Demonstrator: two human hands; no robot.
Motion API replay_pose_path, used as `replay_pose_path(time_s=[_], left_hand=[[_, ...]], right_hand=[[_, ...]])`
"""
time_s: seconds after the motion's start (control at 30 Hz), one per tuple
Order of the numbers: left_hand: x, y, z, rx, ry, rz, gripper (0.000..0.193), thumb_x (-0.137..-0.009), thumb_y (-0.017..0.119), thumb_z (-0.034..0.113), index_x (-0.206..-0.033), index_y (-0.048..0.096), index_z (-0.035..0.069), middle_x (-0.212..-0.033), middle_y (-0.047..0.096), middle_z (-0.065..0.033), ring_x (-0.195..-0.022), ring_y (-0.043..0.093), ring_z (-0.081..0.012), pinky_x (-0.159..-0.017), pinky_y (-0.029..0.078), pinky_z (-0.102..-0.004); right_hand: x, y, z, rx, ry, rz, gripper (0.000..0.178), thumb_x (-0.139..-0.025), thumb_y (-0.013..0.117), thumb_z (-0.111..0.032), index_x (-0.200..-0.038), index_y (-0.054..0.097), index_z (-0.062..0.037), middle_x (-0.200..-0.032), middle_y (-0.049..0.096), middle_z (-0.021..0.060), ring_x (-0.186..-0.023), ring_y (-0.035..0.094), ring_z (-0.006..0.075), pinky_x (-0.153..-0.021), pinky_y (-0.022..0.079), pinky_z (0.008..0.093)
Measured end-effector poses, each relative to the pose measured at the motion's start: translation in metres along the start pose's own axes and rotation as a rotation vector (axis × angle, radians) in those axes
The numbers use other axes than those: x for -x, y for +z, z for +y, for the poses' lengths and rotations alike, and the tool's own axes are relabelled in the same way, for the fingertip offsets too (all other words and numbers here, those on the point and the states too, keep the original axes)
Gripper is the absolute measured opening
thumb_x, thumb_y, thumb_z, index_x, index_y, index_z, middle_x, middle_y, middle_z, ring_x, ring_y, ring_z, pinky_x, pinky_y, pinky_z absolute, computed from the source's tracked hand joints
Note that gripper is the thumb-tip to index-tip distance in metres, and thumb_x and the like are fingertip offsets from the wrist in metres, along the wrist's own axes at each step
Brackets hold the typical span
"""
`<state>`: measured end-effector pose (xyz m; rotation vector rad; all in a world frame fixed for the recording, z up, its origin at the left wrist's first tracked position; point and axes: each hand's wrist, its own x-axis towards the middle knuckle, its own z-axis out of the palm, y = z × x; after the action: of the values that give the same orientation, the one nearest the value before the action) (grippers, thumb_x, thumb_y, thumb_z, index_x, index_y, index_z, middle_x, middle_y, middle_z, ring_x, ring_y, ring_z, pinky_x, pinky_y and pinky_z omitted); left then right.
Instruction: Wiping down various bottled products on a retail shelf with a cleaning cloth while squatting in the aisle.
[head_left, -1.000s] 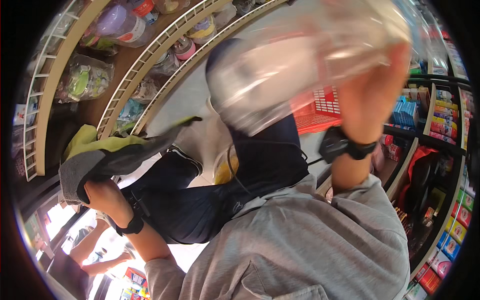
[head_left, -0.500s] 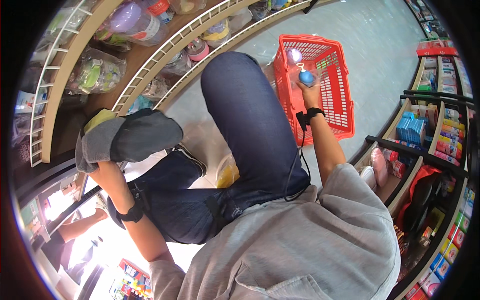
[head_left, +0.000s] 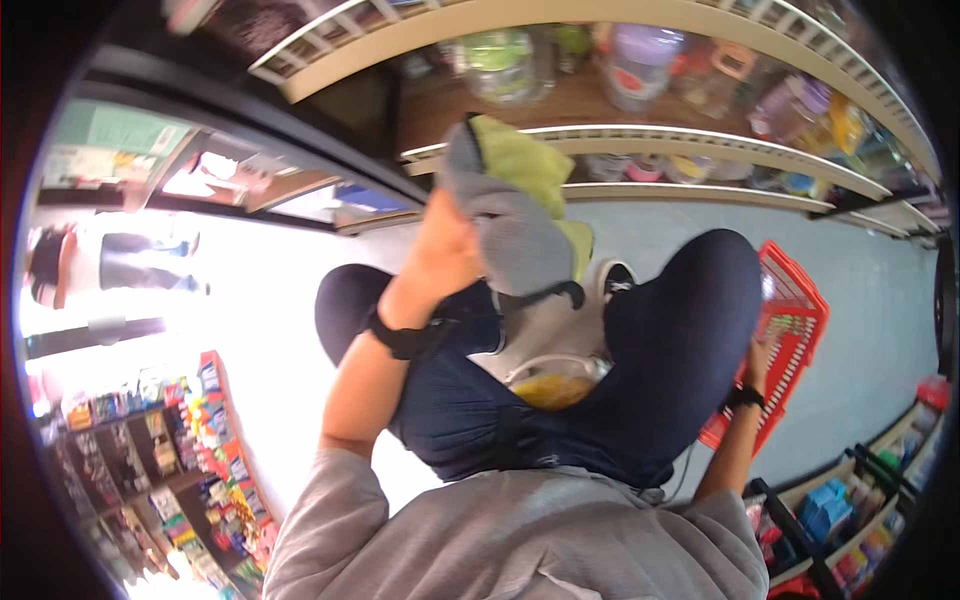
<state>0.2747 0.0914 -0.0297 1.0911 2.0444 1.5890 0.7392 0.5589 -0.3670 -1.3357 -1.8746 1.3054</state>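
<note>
My left hand (head_left: 440,250), slightly blurred, is closed round a bundle of grey and yellow-green cloths (head_left: 525,235). The bundle hangs in front of the shelf rack, and a dark strip shows along its lower edge. My right hand (head_left: 760,360) reaches to the red plastic basket (head_left: 800,300), which stands on the floor beyond my right knee. My knee covers part of the basket, and that hand's fingers are too small and blurred to read. A pale, shiny thing (head_left: 768,285) sits at the basket's near side.
Ahead runs a rack with a white wire-edged shelf (head_left: 660,140) of wrapped plastic bottles (head_left: 640,65). A round container with yellow contents (head_left: 550,388) lies between my legs. Goods shelves (head_left: 150,480) stand at lower left, and bins of packages (head_left: 830,510) at lower right. Another person (head_left: 130,260) is far left.
My view has turned, swinging the rack ahead and the basket to the right. My left hand's cloths are now before me. The blue-bulbed thing in my right hand no longer shows.
</note>
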Motion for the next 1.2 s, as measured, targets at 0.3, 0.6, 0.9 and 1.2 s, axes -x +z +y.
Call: replay_pose_path(time_s=[0.3, 0.6, 0.9, 1.2], left_hand=[[0.006, -0.011, -0.001, 0.227, -0.072, -0.090, 0.042, -0.076, 0.072, 0.014, -0.113, 0.056, 0.000, -0.109, 0.062, -0.0079, -0.095, 0.060, -0.0208, -0.088, 0.047, -0.0324], [-0.027, -0.020, 0.018, -0.032, -0.391, -0.056, 0.040, -0.083, 0.064, 0.007, -0.121, 0.056, -0.003, -0.111, 0.061, -0.0097, -0.095, 0.059, -0.0170, -0.086, 0.048, -0.0293], [-0.137, -0.158, -0.132, -0.890, -0.419, 0.203, 0.037, -0.082, 0.057, 0.002, -0.118, 0.062, -0.002, -0.115, 0.064, -0.0140, -0.105, 0.061, -0.0217, -0.089, 0.050, -0.0307], [-0.168, -0.259, -0.174, -2.035, 0.028, -0.026, 0.049, -0.079, 0.067, 0.025, -0.120, 0.058, 0.002, -0.124, 0.057, -0.0208, -0.119, 0.053, -0.0345, -0.102, 0.041, -0.0447]], right_hand=[[0.173, 0.134, -0.476, -0.043, -0.784, -0.393, 0.072, -0.076, 0.074, -0.013, -0.140, 0.043, -0.0022, -0.139, 0.049, 0.0171, -0.127, 0.049, 0.0290, -0.107, 0.035, 0.0392], [0.140, 0.334, -0.473, -0.006, -0.940, -0.659, 0.037, -0.076, 0.068, -0.012, -0.111, 0.061, -0.0020, -0.089, 0.067, 0.0206, -0.089, 0.064, 0.0391, -0.078, 0.051, 0.0475], [0.158, 0.313, -0.475, 0.154, -0.690, -0.836, 0.049, -0.087, 0.062, -0.042, -0.092, 0.064, 0.0064, -0.081, 0.066, 0.0244, -0.078, 0.065, 0.0403, -0.071, 0.051, 0.0458], [0.161, 0.306, -0.500, -0.226, -0.459, -1.028, 0.057, -0.088, 0.058, -0.049, -0.080, 0.064, 0.0078, -0.071, 0.064, 0.0224, -0.073, 0.065, 0.0393, -0.068, 0.050, 0.0428]])
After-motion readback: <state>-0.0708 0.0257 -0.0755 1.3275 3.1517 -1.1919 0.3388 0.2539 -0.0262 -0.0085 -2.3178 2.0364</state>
